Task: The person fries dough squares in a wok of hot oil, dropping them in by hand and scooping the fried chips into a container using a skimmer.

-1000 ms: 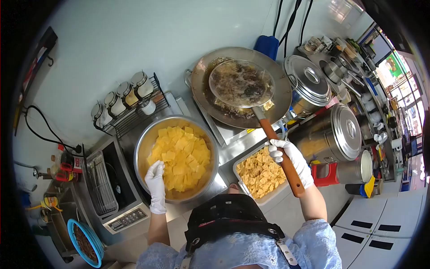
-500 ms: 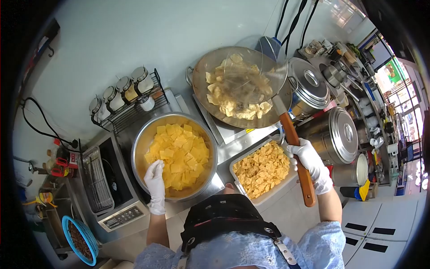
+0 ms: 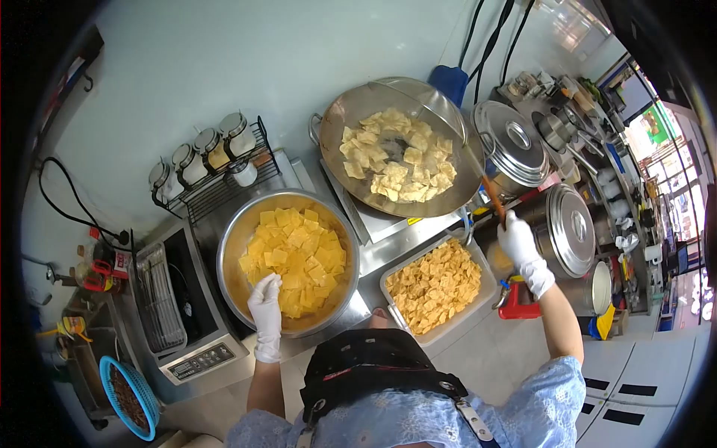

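My right hand (image 3: 517, 243), in a white glove, is closed around the wooden handle (image 3: 493, 197) of a wire-mesh strainer (image 3: 457, 119). The strainer is tilted nearly edge-on at the right side of a wide wok (image 3: 332, 160). Pale fried pieces (image 3: 388, 181) float in the wok. My left hand (image 3: 266, 306), also gloved, reaches over the near-left rim of a steel bowl (image 3: 225, 246). Its fingers are pressed together at the yellow square sheets (image 3: 302, 243) inside; whether a sheet is between them cannot be made out.
A tub (image 3: 489, 287) of golden fried chips stands below the wok. Lidded steel pots (image 3: 571, 224) are at right, by a red-handled object (image 3: 517, 305). Seasoning jars (image 3: 237, 134) sit on a black rack at left. A blue basket (image 3: 151, 403) stands lower left.
The strainer has turned from flat over the wok to edge-on at its right side. My right hand has risen slightly, uncovering the fried pieces. My left hand has barely shifted.
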A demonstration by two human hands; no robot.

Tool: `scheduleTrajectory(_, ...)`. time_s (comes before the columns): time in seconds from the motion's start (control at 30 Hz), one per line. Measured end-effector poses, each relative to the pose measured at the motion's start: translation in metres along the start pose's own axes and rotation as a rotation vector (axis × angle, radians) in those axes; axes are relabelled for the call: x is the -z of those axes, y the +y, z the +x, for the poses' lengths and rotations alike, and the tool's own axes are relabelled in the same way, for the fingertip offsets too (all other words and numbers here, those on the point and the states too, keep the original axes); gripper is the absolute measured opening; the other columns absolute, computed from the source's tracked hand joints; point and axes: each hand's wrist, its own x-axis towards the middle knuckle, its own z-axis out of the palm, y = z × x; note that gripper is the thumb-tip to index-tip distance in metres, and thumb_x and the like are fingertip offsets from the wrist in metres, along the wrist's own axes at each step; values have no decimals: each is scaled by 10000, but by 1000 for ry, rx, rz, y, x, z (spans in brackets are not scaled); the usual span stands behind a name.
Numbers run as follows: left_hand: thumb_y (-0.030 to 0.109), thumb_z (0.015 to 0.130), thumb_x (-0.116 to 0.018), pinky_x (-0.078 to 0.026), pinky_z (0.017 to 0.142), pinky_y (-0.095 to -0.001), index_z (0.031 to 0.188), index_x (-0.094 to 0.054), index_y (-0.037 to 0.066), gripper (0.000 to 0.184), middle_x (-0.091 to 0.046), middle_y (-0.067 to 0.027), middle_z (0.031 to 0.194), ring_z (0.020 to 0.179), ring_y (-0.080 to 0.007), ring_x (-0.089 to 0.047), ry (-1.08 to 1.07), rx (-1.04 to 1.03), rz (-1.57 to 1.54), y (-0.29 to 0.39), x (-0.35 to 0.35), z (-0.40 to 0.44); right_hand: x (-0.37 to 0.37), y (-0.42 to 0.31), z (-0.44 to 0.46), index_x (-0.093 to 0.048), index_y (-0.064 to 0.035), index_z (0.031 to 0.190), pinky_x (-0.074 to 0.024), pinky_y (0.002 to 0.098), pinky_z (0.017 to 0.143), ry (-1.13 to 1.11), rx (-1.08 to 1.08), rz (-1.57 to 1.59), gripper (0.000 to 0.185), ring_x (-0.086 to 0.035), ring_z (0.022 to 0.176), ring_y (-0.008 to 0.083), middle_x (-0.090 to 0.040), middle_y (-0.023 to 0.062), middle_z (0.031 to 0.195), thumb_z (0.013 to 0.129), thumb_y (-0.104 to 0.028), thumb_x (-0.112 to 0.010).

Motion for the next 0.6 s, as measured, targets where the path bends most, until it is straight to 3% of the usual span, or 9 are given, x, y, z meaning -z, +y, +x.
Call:
scheduleTrajectory(0.1,10,905,-566,-491,849,-260,1093,-620,-38,201,-661,-101,1009,937,-169,-632,0,8,-23,-6,2,-3,27,-24,-32,-532,50,964,-480,492,612,-106,-13,211,246,-608,691,450,-597,296,718,820,-140,-595)
scheduleTrajectory(0.33,25,912,-570,-495,845,-257,1082,-620,-27,185,-661,-95,1005,916,-163,-629,-34,43,-21,-14,-12,-5,28,11,-14,-546,78,1012,-486,474,591,-14,-65,64,305,-606,688,449,-597,288,705,819,-147,-616)
scheduleTrajectory(0.43,26,916,-566,-494,848,-258,1081,-618,-28,181,-658,-95,1006,910,-161,-628,-58,10,-32,-13,-20,-6,13,27,-8,-541,80,995,-486,464,589,32,-32,150,304,-601,713,451,-591,309,744,817,-153,-617)
scheduleTrajectory(0.47,26,917,-563,-494,851,-259,1082,-616,-29,181,-656,-96,1007,909,-160,-627,-71,-3,-29,-13,-20,-8,5,36,-10,-531,76,938,-487,428,506,21,21,217,247,-618,585,400,-599,269,673,833,-138,-593)
scheduleTrajectory(0.5,26,917,-563,-494,851,-259,1082,-616,-29,181,-656,-96,1007,909,-160,-627,-62,0,-28,-15,-19,-9,13,22,-18,-531,76,938,-487,428,506,15,29,219,247,-618,585,400,-599,269,673,833,-138,-593)
scheduleTrajectory(0.57,23,919,-561,-494,856,-260,1084,-613,-35,183,-654,-97,1007,911,-161,-626,-61,-17,-43,-18,-12,-10,42,-30,-40,-492,64,885,-467,372,411,-283,-408,537,179,-566,439,270,-552,155,566,854,-106,-541)
scheduleTrajectory(0.6,23,919,-561,-494,856,-260,1084,-613,-35,183,-654,-97,1007,911,-161,-626,-55,-16,-43,-18,-9,-11,37,-40,-52,-475,57,883,-443,340,377,-358,-501,704,157,-523,413,212,-523,112,563,855,-88,-528)
